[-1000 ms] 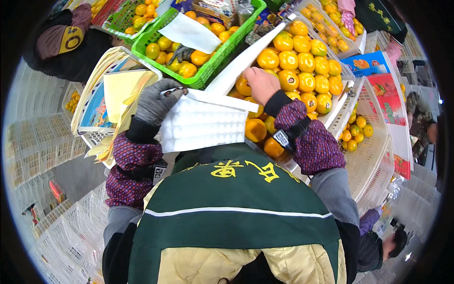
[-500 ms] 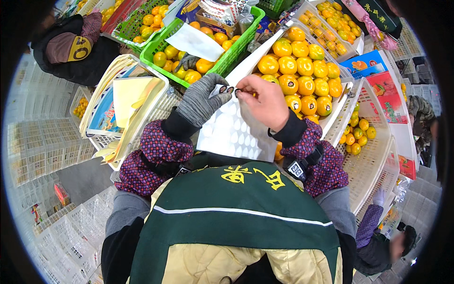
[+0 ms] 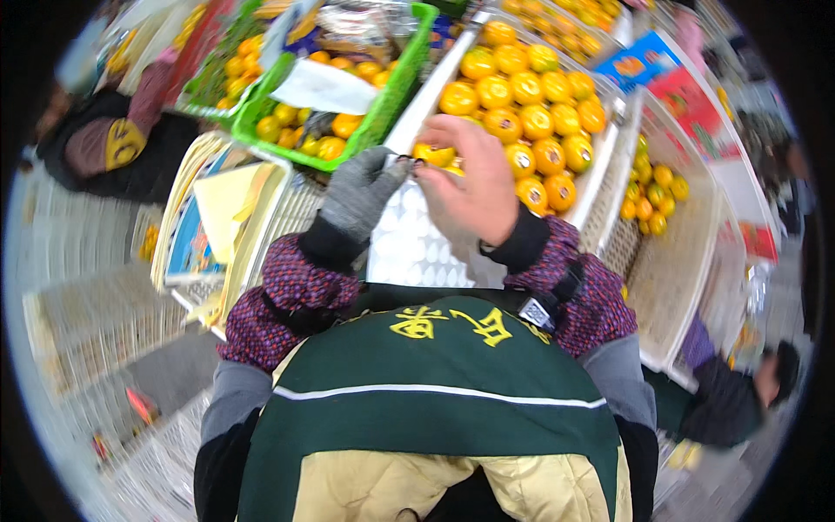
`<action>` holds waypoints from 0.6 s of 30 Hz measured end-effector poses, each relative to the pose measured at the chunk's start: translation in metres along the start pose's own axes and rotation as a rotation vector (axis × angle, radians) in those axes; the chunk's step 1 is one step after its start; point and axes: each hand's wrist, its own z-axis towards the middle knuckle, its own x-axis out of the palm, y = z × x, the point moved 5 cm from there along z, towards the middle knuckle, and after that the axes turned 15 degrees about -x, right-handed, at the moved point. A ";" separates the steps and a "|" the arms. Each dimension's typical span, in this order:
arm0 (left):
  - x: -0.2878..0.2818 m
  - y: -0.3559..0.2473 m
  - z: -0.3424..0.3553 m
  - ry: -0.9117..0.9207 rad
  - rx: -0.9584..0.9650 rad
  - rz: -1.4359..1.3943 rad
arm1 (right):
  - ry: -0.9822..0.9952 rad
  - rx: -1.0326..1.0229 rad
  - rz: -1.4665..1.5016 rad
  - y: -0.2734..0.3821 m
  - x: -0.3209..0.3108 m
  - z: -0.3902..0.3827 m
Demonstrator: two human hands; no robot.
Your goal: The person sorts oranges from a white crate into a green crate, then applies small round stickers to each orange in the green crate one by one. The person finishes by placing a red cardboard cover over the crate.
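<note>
My left hand (image 3: pixel 355 202), in a grey knit glove, pinches a small sticker strip with dark oval stickers (image 3: pixel 404 159) between thumb and fingers. Against it, my bare right hand (image 3: pixel 477 183) has its thumb and fingertips closed on a small dark sticker, blurred by motion. Below both hands lies a white sheet (image 3: pixel 413 239) with rows of pale oval shapes; whether it joins the strip is unclear. Beyond my right hand, a tray holds rows of orange mandarins (image 3: pixel 526 122), many bearing a dark oval sticker on top.
A green crate (image 3: pixel 383 135) with mandarins and a white paper stands ahead on the left. Nearer left is a white basket (image 3: pixel 277 202) of paper and card. On the right, a white plastic crate (image 3: pixel 674 287) stands beside loose mandarins (image 3: pixel 654 198). Other people are at both sides.
The surroundings have shifted left and slightly turned in view, with motion blur. My right fingertips have come closer to my left ones, and less of the sticker strip shows.
</note>
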 end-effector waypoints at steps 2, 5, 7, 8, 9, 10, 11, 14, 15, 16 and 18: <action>0.000 0.003 0.005 0.008 0.074 0.068 | -0.002 -0.105 -0.186 0.016 0.004 -0.005; 0.001 0.019 0.003 0.149 0.021 -0.070 | -0.075 -0.249 -0.373 0.036 0.014 -0.020; 0.000 0.033 0.003 0.199 -0.055 -0.038 | -0.005 -0.218 -0.383 0.038 0.025 -0.037; -0.002 0.036 0.002 0.218 -0.014 -0.070 | -0.058 -0.104 -0.208 0.030 0.024 -0.044; -0.007 0.043 0.002 0.214 -0.034 -0.069 | -0.091 0.018 -0.022 0.019 0.023 -0.054; -0.010 0.048 0.002 0.225 -0.016 -0.086 | -0.100 0.135 0.165 0.007 0.021 -0.065; -0.017 0.053 0.004 0.217 -0.004 -0.077 | -0.158 0.274 0.288 -0.009 0.003 -0.083; -0.050 0.074 0.014 0.242 -0.059 -0.134 | -0.231 0.685 0.081 -0.066 -0.066 -0.136; -0.058 0.083 0.016 0.218 -0.062 -0.092 | -0.097 0.803 -0.159 -0.077 -0.086 -0.163; -0.067 0.091 0.018 0.206 -0.083 -0.121 | -0.083 0.847 -0.186 -0.082 -0.094 -0.182; -0.083 0.104 0.022 0.170 -0.086 -0.025 | 0.119 0.853 -0.437 -0.089 -0.091 -0.208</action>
